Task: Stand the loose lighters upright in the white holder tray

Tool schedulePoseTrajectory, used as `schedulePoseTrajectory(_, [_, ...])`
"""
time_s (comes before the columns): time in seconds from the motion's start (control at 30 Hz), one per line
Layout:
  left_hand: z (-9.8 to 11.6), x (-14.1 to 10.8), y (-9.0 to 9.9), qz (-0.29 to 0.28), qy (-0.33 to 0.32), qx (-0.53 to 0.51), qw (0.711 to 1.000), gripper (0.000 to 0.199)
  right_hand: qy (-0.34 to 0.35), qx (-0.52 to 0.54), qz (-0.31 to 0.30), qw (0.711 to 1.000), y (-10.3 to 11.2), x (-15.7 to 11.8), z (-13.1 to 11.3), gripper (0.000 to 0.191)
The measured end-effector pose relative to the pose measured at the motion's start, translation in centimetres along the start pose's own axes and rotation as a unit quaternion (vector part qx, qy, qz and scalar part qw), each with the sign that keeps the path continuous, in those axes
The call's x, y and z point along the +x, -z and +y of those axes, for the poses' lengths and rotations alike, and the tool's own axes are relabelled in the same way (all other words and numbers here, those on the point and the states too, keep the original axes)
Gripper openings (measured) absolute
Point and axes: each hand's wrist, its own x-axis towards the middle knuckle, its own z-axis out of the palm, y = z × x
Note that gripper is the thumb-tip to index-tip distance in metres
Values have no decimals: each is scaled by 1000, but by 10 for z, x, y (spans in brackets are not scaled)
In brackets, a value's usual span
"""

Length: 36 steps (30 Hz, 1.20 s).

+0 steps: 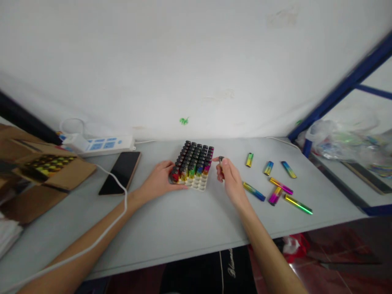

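A white tray with round holes stands mid-table, most of it filled with upright black-topped lighters in rows; holes at its near end show bare. My left hand grips the tray's left near corner, beside a red lighter. Just right of the tray, my right hand holds a lighter between thumb and fingers; most of its body is hidden. Several shiny multicoloured lighters lie loose to the right, among them a blue and yellow one and a green and yellow one.
A black phone lies on the grey table at the left, near a white power strip. An open cardboard box of lighters is at far left. A white cable crosses above my left forearm. Plastic bags sit far right.
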Motion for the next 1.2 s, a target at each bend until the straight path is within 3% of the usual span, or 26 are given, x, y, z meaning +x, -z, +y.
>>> schedulePoseTrajectory(0.13, [2, -1, 1, -1, -5, 6, 1000, 69, 125, -109, 22, 986, -3, -14, -10, 37])
schedulePoseTrajectory(0.23, [0, -1, 2, -12, -21, 11, 1000, 66, 158, -146, 17, 976, -15, -20, -16, 29])
schedulePoseTrajectory(0.57, [-2, -2, -1, -5, -36, -10, 999, 58, 113, -221, -45, 968, -66, -16, -3, 21])
schedulePoseTrajectory(0.73, [-4, -2, -3, -2, -38, -6, 999, 56, 97, -274, -87, 953, -68, -9, -1, 22])
schedulePoseTrajectory(1.0, [-2, 0, -1, -8, -39, -2, 999, 55, 64, -345, -202, 914, -64, 8, -32, 19])
schedulePoseTrajectory(1.2, [-2, -1, 0, -11, -42, 2, 999, 46, 56, -435, -164, 884, -75, 1, -29, 18])
